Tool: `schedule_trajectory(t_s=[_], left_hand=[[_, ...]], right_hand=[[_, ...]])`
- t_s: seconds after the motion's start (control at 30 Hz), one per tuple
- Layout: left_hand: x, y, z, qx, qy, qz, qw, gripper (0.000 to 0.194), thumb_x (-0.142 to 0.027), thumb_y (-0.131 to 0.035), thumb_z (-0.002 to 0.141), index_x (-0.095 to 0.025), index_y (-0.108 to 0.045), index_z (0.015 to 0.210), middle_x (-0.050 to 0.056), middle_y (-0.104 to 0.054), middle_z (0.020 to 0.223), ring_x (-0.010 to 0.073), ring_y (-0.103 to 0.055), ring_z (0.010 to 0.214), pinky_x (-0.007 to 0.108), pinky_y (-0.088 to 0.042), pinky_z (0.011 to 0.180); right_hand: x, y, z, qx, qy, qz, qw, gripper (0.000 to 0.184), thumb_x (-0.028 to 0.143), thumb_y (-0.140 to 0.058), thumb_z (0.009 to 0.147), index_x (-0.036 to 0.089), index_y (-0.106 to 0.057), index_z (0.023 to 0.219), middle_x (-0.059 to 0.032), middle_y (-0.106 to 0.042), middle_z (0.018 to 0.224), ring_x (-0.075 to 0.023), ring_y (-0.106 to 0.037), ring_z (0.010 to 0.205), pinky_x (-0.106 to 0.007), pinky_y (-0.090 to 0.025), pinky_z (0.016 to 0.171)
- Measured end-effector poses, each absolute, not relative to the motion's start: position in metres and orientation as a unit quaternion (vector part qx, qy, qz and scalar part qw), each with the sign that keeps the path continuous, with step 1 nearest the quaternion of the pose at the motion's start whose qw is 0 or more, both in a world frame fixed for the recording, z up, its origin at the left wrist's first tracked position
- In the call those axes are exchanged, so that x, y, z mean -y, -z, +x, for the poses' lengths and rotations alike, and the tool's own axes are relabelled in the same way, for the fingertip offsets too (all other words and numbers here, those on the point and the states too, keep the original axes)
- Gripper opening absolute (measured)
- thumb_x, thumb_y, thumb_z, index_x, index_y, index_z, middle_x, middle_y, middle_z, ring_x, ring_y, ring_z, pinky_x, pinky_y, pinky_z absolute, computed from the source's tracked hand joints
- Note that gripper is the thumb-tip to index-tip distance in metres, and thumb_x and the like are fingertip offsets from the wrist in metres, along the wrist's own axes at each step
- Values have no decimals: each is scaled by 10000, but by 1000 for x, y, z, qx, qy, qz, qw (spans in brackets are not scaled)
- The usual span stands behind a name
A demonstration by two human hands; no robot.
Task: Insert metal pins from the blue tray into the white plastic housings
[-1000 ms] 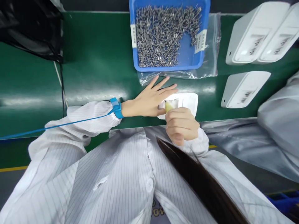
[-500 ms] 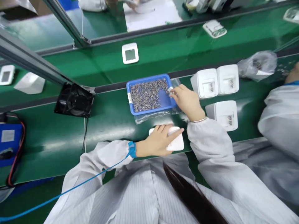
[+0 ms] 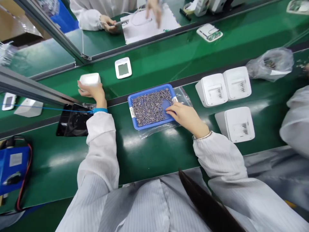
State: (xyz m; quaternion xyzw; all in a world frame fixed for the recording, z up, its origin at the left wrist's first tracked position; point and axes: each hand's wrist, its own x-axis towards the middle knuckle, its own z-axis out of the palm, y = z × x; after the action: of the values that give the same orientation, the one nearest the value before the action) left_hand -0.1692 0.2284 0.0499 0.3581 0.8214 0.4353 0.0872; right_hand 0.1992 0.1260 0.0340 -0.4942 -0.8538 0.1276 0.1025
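Head view: left hand [image 3: 96,92] holds a white case [image 3: 90,78] over the green strip [image 3: 154,59], past the back edge of the bench [image 3: 154,154], near the fan [image 3: 72,120]. Right hand [image 3: 189,117] at the right end of the tray [image 3: 154,124], fingers narrow over its bare patch by the screws [image 3: 149,108]; can't tell if one is pinched. Wide bench strip between tray and front edge. Housings [image 3: 235,125] bound the right.

Half a second ago: left hand flat on a white part near the front edge; right fingers at the tray rim, now further in.
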Motion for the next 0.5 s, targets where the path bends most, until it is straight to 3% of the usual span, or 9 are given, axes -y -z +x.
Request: schedule_trajectory(t_s=[0.07, 0.17, 0.23, 0.33, 0.5], left_hand=[[-224, -46, -165, -828, -418, 371, 46, 837, -703, -548, 927, -218, -114, 1452, 53, -63, 1627, 316, 415, 1454, 522, 170, 1229], [-207, -46, -129, -726, -449, 521, -22, 799, -686, -506, 954, -304, -66, 1501, -18, -91, 1645, 206, 328, 1512, 458, 96, 1289], [-192, -47, -94, -638, -449, 625, 23, 713, -725, -482, 932, -341, -245, 1484, -3, -173, 1646, 214, 224, 1556, 492, -16, 1300], [-166, -45, -46, -541, -400, 731, 117, 602, -715, -462, 933, -290, -509, 1357, 86, -250, 1632, 306, -32, 1578, 553, -133, 1262], [-133, -37, -8, -454, -351, 798, 182, 431, -568, -497, 983, -229, -675, 1182, 122, -501, 1458, 275, -394, 1437, 511, -279, 1213]], right_hand=[[-125, -33, 194, 855, -112, -496, 98, 286, 401, -472, 1012, 269, -695, 1131, -26, -702, 1101, -177, -662, 866, -309, -354, 603], [-125, -35, 186, 868, -75, -485, 78, 290, 387, -449, 1019, 240, -689, 1090, -44, -710, 1055, -180, -656, 816, -314, -285, 575], [-124, -38, 183, 876, -56, -477, 54, 278, 349, -440, 1018, 207, -678, 1033, -65, -711, 1022, -186, -651, 801, -320, -238, 566], [-122, -41, 186, 869, -46, -491, 34, 272, 353, -443, 1015, 181, -653, 1005, -85, -710, 1027, -191, -643, 772, -325, -196, 563], [-109, -42, 197, 814, -61, -563, 127, 312, 408, -397, 1031, 192, -608, 1108, -76, -706, 1095, -202, -656, 839, -316, -248, 564]])
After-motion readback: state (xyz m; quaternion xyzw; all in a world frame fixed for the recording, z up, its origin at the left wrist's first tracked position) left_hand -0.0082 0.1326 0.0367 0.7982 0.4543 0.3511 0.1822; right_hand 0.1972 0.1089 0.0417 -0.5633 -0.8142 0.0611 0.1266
